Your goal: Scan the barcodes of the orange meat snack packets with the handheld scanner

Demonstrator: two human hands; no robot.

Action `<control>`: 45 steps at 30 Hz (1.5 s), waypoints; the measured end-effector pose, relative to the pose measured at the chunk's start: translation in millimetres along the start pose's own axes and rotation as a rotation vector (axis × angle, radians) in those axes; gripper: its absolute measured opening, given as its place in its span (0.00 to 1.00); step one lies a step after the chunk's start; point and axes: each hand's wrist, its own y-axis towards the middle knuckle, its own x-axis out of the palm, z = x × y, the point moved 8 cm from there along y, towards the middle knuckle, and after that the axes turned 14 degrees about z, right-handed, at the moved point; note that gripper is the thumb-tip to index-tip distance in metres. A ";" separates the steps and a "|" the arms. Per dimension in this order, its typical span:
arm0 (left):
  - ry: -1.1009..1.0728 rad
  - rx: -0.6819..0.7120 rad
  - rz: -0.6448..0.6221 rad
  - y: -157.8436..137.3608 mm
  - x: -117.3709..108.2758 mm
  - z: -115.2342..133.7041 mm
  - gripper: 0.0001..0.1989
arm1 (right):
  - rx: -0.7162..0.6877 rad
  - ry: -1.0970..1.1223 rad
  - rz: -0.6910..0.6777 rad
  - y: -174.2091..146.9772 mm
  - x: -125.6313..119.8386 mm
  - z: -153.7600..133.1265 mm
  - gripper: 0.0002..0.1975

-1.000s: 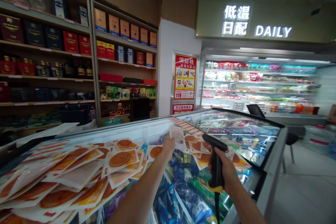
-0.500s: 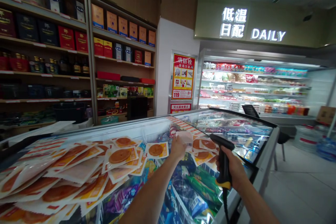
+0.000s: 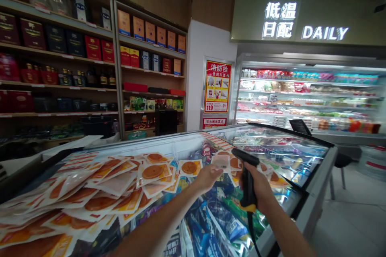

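Observation:
My left hand (image 3: 207,179) pinches the edge of a flat packet (image 3: 221,162), its pale back and barcode turned up, over the freezer's glass top. My right hand (image 3: 261,184) is wrapped around the handle of a black and yellow barcode scanner (image 3: 245,158), its head just right of that packet. A large heap of similar flat packets (image 3: 99,202), with round brown patties showing, spreads across the left of the glass. One single packet (image 3: 189,167) lies beside the heap. More packets (image 3: 237,164) lie behind the scanner, partly hidden by it.
Beneath the glass of the chest freezer (image 3: 319,168) are several bagged goods (image 3: 232,225). Shelves of boxes and bottles (image 3: 150,64) stand behind on the left. A lit refrigerated display (image 3: 304,92) is at the back right, with a dark chair (image 3: 342,160) nearer.
The scanner in my right hand has moved left, closer to the packet in my left hand. The view has turned slightly left, so the heap appears farther right.

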 end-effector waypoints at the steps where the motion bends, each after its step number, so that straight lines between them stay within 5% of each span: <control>1: -0.063 -0.032 -0.062 -10.9 5.9 5.0 0.21 | -0.020 -0.015 -0.004 -1.9 13.0 3.5 0.14; 3: -0.342 -0.172 -0.139 -30.3 14.1 12.6 0.27 | -0.092 -0.039 -0.014 -6.4 41.4 8.9 0.14; 6: -0.750 -0.323 0.048 -41.3 -9.6 12.7 0.27 | -0.266 -0.087 -0.058 -19.2 85.8 10.1 0.14; 11: -0.800 -0.256 0.313 -43.0 -79.5 -7.6 0.19 | -0.420 -0.319 -0.229 -54.8 151.7 14.5 0.21; 15: -0.890 -0.336 0.413 -48.9 -106.3 -25.5 0.14 | -0.577 -0.553 -0.363 -69.1 181.0 17.0 0.23; 21: -1.013 -0.487 0.435 -49.3 -157.1 -25.0 0.13 | -0.729 -0.843 -0.476 -27.5 167.8 40.8 0.27; 25: -1.055 -0.336 0.448 -36.0 -233.2 -13.3 0.14 | -0.833 -1.207 -0.522 -3.4 157.2 75.0 0.36; 29: -1.024 -0.213 0.361 -23.7 -306.0 8.5 0.17 | -0.986 -1.260 -0.603 -6.2 157.9 81.2 0.26; 32: -0.931 -0.182 0.332 -21.5 -333.6 26.3 0.20 | -1.086 -1.282 -0.637 -13.1 156.3 75.0 0.25; 35: -0.866 -0.198 0.250 -30.5 -312.3 32.6 0.18 | -1.130 -1.383 -0.517 -14.4 151.0 66.9 0.29; 38: -0.836 -0.297 0.153 -51.7 -256.3 17.3 0.13 | -1.152 -1.472 -0.374 -17.5 148.2 61.2 0.30; 41: -0.840 -0.367 0.094 -75.3 -204.2 -1.2 0.11 | -1.144 -1.478 -0.323 -21.0 147.7 60.4 0.25; 45: -0.908 -0.379 0.067 -94.6 -168.3 -12.7 0.07 | -0.968 -1.357 -0.329 -10.1 140.6 63.1 0.12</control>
